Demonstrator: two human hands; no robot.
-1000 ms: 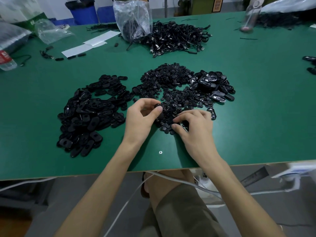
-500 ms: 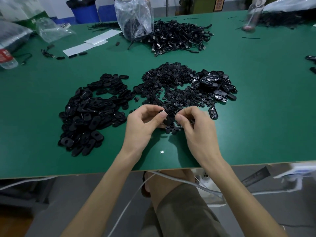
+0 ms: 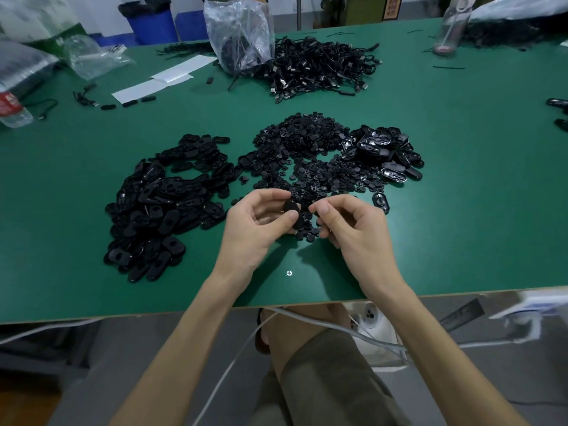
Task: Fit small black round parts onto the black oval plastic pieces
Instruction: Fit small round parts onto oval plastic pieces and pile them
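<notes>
A: Hand state?
B: Both hands are raised just over the green table (image 3: 461, 229), lower centre of the frame, palms turned inward. The left hand (image 3: 255, 222) grips one oval piece (image 3: 293, 212) between thumb and fingers, flat face toward the right hand. I'd say that's to present the seat.
A: Right?
B: The right hand (image 3: 353, 229) has thumb and index pinched on what looks like a round part (image 3: 313, 210), mostly hidden. It sits just beside the oval, not yet on it.
A: Why there?
B: It's directly in front of the round-parts pile (image 3: 307, 149), so the reach is short. Bare ovals (image 3: 172, 198) are at centre left and a glossy oval heap (image 3: 384, 149) at centre right, likely done ones.
A: Farther back?
B: There's a cable heap (image 3: 322, 69) and a plastic bag (image 3: 239, 35) at top centre.
</notes>
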